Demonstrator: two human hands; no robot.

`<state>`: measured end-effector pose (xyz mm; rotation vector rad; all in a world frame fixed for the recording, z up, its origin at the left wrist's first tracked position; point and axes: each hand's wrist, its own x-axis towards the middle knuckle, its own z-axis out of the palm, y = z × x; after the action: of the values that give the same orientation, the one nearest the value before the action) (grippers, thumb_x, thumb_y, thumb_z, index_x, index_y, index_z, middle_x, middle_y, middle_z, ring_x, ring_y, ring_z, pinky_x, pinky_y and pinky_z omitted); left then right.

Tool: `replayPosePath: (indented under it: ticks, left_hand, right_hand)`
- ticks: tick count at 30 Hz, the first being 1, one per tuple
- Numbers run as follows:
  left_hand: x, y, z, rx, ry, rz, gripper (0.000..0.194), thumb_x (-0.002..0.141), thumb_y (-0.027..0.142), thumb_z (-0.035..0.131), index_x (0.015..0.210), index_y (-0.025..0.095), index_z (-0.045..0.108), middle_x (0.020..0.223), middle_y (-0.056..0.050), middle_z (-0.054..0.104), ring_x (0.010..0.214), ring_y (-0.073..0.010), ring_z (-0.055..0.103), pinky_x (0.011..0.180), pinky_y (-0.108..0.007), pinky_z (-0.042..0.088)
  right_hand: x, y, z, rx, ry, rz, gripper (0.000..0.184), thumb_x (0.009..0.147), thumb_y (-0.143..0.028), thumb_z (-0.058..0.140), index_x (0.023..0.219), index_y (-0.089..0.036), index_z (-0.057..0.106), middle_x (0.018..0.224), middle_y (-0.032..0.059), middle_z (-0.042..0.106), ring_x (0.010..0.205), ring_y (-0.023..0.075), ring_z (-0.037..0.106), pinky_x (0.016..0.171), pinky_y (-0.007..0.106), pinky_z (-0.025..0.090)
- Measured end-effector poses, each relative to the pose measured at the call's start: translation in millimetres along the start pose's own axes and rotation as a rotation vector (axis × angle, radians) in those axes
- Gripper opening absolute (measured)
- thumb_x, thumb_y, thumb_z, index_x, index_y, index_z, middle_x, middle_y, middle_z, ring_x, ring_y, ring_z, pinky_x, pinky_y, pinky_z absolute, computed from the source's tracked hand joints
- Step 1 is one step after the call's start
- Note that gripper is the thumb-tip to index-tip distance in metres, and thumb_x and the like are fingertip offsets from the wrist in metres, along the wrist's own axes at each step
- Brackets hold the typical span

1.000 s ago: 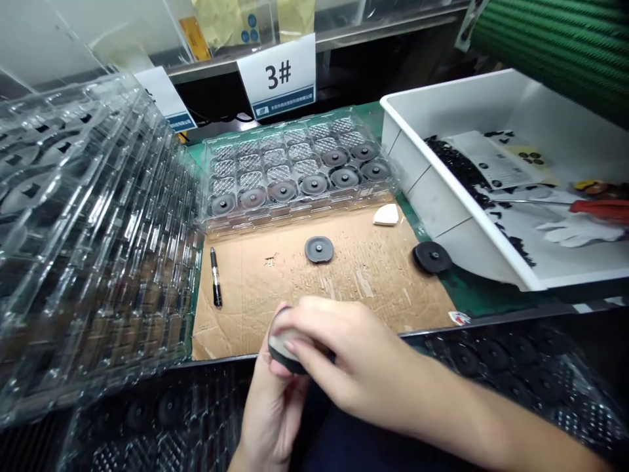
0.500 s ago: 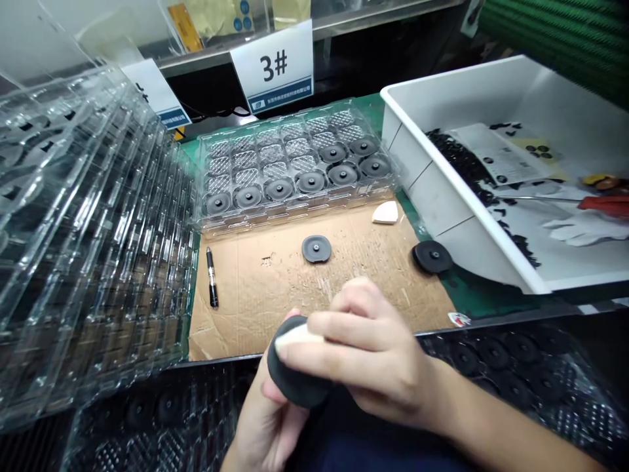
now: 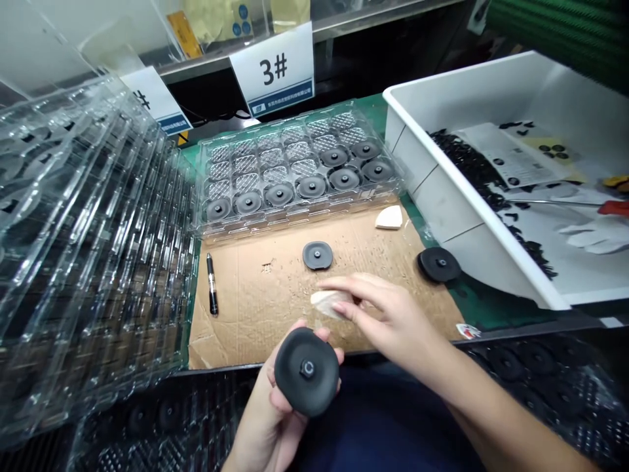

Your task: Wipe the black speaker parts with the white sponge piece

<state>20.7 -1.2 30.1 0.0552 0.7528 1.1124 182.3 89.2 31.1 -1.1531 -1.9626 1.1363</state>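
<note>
My left hand (image 3: 276,408) grips a black rounded plastic disc (image 3: 295,390) by its edges, its dished face and central hub turned up toward me. Just above it, my right hand (image 3: 386,313) pinches a white wedge-shaped sponge (image 3: 328,304) between thumb and fingers, apart from the disc and low over the cardboard (image 3: 250,328). A similar dark disc (image 3: 317,249) lies flat on the cardboard beyond my hands. Farther right, another white wedge (image 3: 390,217) rests near the cardboard's edge.
A clear compartment tray (image 3: 275,213) with several dark discs stands at the back. Stacked clear trays (image 3: 122,262) rise at left, beside a pen (image 3: 211,285). At right are more black discs (image 3: 439,263) and a white bin (image 3: 472,229) with small black parts, a glove and a screwdriver.
My right hand has drawn the white sponge off the disc, moving it up and right. The disc in my left hand now faces me, its hub uncovered.
</note>
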Motion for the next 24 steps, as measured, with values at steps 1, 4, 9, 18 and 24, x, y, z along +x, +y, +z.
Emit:
replayPosePath:
  ticks: [1,4,9,18,24]
  left_hand:
    - [0.3,1.4,-0.6,-0.019,0.001,-0.004,0.053,0.055,0.035,0.078,0.106,0.030,0.066,0.112,-0.001,0.069,0.102,-0.0242,0.063,0.082,-0.028,0.053]
    - [2.9,4.8,-2.6,-0.031,0.030,0.000,0.055,0.056,0.035,0.076,0.110,0.027,0.064,0.117,-0.003,0.066,0.106,-0.0257,0.061,0.085,-0.029,0.053]
    - [10.6,4.6,-8.4,-0.059,0.062,0.037,0.051,0.062,0.034,0.072,0.112,0.024,0.063,0.121,-0.005,0.064,0.110,-0.0273,0.058,0.085,-0.028,0.053]
    - [10.9,-3.1,-6.5,-0.074,0.131,0.100,0.042,0.070,0.031,0.069,0.111,0.024,0.063,0.114,-0.008,0.067,0.109,-0.0259,0.059,0.090,-0.032,0.050]
    - [5.6,-12.4,-1.4,0.072,0.173,0.138,0.031,0.067,0.025,0.073,0.098,0.026,0.068,0.099,-0.001,0.071,0.106,-0.0206,0.059,0.094,-0.029,0.045]
  right_hand:
    - [-3.5,11.1,3.3,0.001,-0.011,0.105,0.026,0.084,-0.017,0.052,0.107,-0.022,0.061,0.097,0.0022,0.067,0.082,0.0162,0.060,0.072,0.028,0.046]
    - [-21.3,37.4,19.3,0.013,-0.066,0.258,0.025,0.082,-0.021,0.053,0.105,-0.022,0.062,0.094,0.0029,0.068,0.076,0.0172,0.062,0.064,0.027,0.048]
    - [-49.5,48.8,40.0,-0.023,-0.056,0.326,0.022,0.086,-0.026,0.047,0.100,-0.020,0.063,0.091,0.0047,0.068,0.064,0.0159,0.059,0.060,0.028,0.047]
    - [-38.2,18.6,24.8,0.025,0.018,0.284,0.020,0.087,-0.027,0.048,0.100,-0.022,0.062,0.089,0.0032,0.067,0.068,0.0153,0.060,0.057,0.025,0.046]
    - [-16.0,-55.4,18.0,0.093,0.037,-0.185,0.023,0.088,-0.014,0.044,0.104,-0.013,0.060,0.088,0.0069,0.064,0.079,0.0152,0.059,0.071,0.026,0.049]
